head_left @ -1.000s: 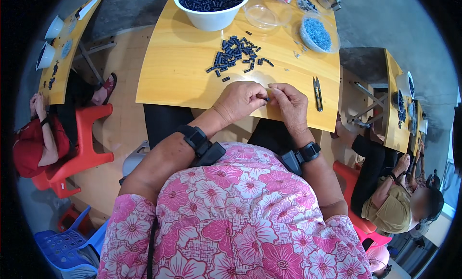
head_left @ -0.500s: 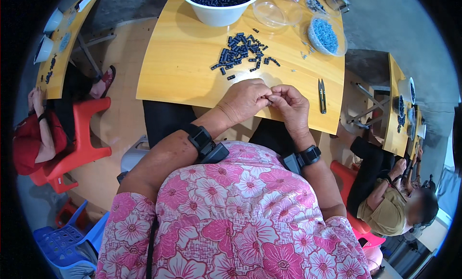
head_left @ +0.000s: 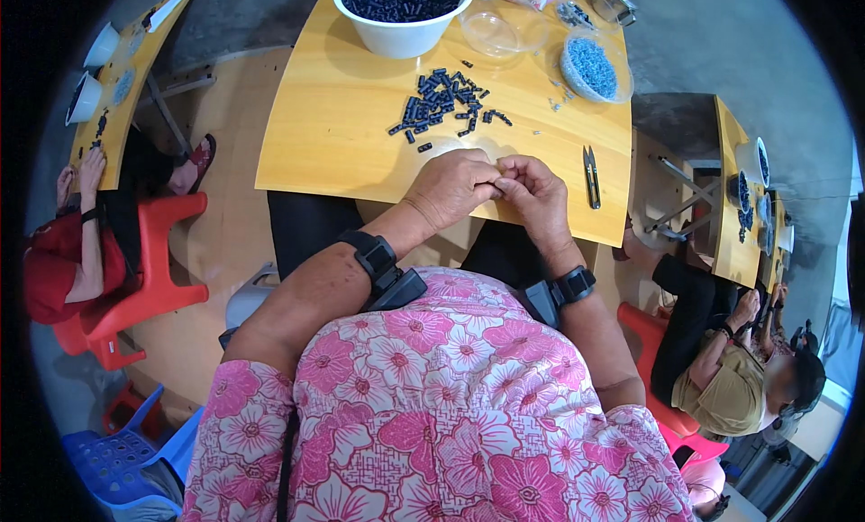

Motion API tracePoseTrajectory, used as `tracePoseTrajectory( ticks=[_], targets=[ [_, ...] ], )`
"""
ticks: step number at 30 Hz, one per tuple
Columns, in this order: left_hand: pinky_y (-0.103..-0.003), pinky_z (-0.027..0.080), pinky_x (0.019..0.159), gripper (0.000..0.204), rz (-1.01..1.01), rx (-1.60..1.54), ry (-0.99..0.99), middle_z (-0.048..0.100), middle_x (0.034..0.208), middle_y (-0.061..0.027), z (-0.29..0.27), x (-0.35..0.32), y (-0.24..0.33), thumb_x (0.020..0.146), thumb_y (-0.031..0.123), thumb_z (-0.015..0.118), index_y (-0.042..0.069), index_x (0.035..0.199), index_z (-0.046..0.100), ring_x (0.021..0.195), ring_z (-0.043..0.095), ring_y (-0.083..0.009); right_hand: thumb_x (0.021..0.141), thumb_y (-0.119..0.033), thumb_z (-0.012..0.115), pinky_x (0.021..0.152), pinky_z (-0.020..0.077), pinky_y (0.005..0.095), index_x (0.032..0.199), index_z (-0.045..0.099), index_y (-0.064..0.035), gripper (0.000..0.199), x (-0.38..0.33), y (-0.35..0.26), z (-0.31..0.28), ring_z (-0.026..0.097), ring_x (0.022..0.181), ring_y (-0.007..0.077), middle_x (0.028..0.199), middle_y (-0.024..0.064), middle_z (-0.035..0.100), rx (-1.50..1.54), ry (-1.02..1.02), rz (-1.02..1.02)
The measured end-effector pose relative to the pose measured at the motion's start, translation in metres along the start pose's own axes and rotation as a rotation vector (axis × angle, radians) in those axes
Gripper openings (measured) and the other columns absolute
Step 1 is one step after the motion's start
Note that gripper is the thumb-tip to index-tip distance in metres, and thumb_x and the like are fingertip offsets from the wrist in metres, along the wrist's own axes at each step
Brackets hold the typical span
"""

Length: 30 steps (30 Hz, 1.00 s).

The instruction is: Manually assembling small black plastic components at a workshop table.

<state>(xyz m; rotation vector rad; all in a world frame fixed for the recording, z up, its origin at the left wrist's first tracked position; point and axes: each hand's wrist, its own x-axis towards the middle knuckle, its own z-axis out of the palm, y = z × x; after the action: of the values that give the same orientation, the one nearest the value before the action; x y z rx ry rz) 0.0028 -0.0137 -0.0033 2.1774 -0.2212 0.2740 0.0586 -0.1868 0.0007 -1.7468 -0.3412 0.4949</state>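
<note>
Over the near edge of the yellow table [head_left: 333,162], my left hand [head_left: 453,187] and my right hand [head_left: 533,193] meet fingertip to fingertip. Both are closed in a pinch around something too small and too covered to make out. Just beyond them lies a loose pile of small black plastic parts [head_left: 439,99], with one single piece [head_left: 425,147] close to my left knuckles. To the right of my right hand rests a pair of thread snips [head_left: 591,177] with dark handles.
At the far side stand a white bowl [head_left: 403,41] full of black parts, a clear lid [head_left: 491,36] and a clear tub of small blue pieces [head_left: 592,69]. Tiny bits [head_left: 560,97] lie beside the tub. People sit at side tables, left [head_left: 135,81] and right [head_left: 734,207].
The view has shifted slightly, so the table's contents sit a little further left. My hands keep their pinch together. At the left table, a person's hand has reached forward onto the tabletop.
</note>
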Motion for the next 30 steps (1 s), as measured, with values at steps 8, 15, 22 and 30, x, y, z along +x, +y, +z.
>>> tracePoseTrajectory(
  ticks=[8, 15, 22, 30],
  targets=[
    [-0.039, 0.052, 0.071, 0.011, 0.032, 0.021, 0.009, 0.062, 0.082, -0.0040, -0.001, -0.002, 0.002, 0.079, 0.023, 0.069, 0.012, 0.081, 0.071, 0.083, 0.063, -0.0255, 0.096, -0.013, 0.055, 0.066, 0.0448, 0.0234, 0.113, 0.065, -0.0003, 0.023, 0.022, -0.040, 0.015, 0.051, 0.071, 0.0081, 0.092, 0.0005, 0.060, 0.091, 0.178, -0.155],
    [-0.041, 0.052, 0.073, 0.012, -0.040, 0.015, -0.049, 0.066, 0.090, -0.0064, -0.003, -0.001, 0.005, 0.078, 0.018, 0.069, 0.011, 0.088, 0.070, 0.086, 0.064, -0.0291, 0.095, -0.012, 0.054, 0.082, 0.0476, 0.0311, 0.108, 0.065, -0.0022, 0.020, 0.036, -0.042, 0.039, 0.060, 0.086, 0.0230, 0.094, 0.0118, 0.061, -0.151, 0.173, -0.445],
    [-0.045, 0.053, 0.073, 0.016, -0.134, 0.017, -0.097, 0.067, 0.097, -0.0153, -0.002, -0.002, 0.001, 0.080, 0.016, 0.065, 0.005, 0.091, 0.069, 0.085, 0.065, -0.0360, 0.089, -0.011, 0.058, 0.074, 0.0469, 0.0325, 0.105, 0.065, -0.0027, 0.019, 0.042, -0.036, 0.046, 0.056, 0.077, 0.0252, 0.084, 0.0122, 0.056, -0.260, 0.111, -0.555],
    [-0.046, 0.053, 0.073, 0.029, -0.231, -0.016, -0.130, 0.067, 0.095, -0.0184, -0.001, -0.001, 0.001, 0.080, 0.022, 0.068, 0.005, 0.103, 0.065, 0.086, 0.065, -0.0374, 0.084, -0.025, 0.065, 0.071, 0.0484, 0.0364, 0.106, 0.064, -0.0037, 0.031, 0.042, -0.041, 0.047, 0.056, 0.077, 0.0297, 0.084, 0.0148, 0.055, -0.309, 0.006, -0.482]
  ],
)
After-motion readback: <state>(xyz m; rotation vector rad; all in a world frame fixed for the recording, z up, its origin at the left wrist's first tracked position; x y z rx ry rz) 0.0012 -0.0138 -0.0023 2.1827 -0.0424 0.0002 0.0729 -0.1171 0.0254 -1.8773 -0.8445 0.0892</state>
